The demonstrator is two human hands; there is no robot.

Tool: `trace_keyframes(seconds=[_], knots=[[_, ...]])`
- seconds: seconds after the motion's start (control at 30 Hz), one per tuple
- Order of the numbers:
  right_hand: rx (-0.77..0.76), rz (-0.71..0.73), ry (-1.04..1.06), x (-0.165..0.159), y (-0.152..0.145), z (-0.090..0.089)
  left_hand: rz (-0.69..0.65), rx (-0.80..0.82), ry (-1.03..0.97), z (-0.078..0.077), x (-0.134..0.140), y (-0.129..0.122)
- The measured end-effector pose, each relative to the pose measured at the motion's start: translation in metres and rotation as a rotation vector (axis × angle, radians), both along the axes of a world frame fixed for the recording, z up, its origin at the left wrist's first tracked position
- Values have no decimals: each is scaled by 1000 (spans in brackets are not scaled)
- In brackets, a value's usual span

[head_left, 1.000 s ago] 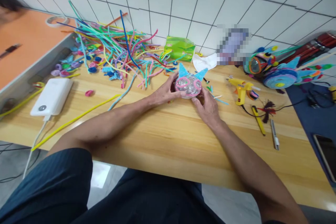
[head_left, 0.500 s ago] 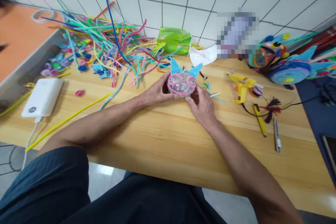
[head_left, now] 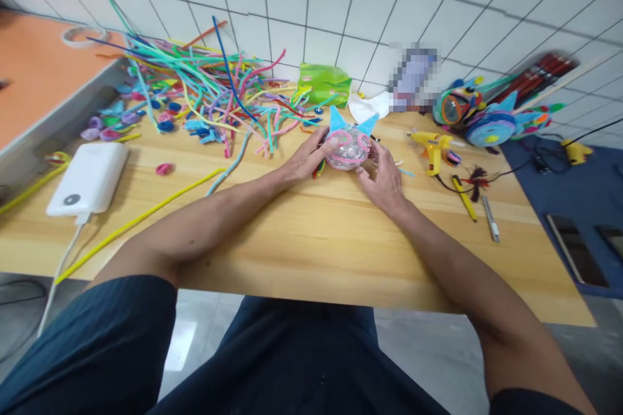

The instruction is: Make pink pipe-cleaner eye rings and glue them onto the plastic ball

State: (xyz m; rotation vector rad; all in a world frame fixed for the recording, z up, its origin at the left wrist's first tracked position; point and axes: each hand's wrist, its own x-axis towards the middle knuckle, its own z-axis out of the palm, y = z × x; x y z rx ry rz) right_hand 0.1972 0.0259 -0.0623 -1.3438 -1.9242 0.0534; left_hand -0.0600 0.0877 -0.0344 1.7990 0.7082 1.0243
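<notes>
Between my two hands is a clear, rounded craft figure point(head_left: 351, 150) with pink pipe-cleaner outlines on its front and two pointed blue ears on top. My left hand point(head_left: 311, 157) grips its left side, the thumb lying over the pink outline. On the other side my right hand point(head_left: 382, 175) is closed around the figure's right edge, thumb low at the front. Something dark with red and yellow shows under my left fingers, too small to name. The figure's back is hidden.
Pipe cleaners point(head_left: 195, 78) are heaped at the back left, near a green packet point(head_left: 324, 85). A white power bank point(head_left: 88, 178) lies at left. To the right are a yellow glue gun point(head_left: 435, 150), a yellow cutter point(head_left: 464, 198), a grey pen-like tool point(head_left: 491, 219) and finished crafts point(head_left: 491, 123).
The view has shifted, showing more of the right side. My left thumb has moved up from the figure's lower edge onto its front, and the figure looks tilted slightly.
</notes>
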Motion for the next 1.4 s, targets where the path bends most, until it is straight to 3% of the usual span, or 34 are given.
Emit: trace_keyframes(seconds=[0.23, 0.43, 0.73, 1.4], knots=[[82, -112, 34, 9, -28, 16, 81, -46, -72, -5, 0, 7], [100, -95, 67, 9, -51, 33, 65, -49, -146, -5, 0, 5], [29, -152, 155, 11, -49, 18, 95, -39, -139, 0, 0, 3], [-110, -183, 281, 11, -48, 17, 67, -55, -154, -6, 2, 6]])
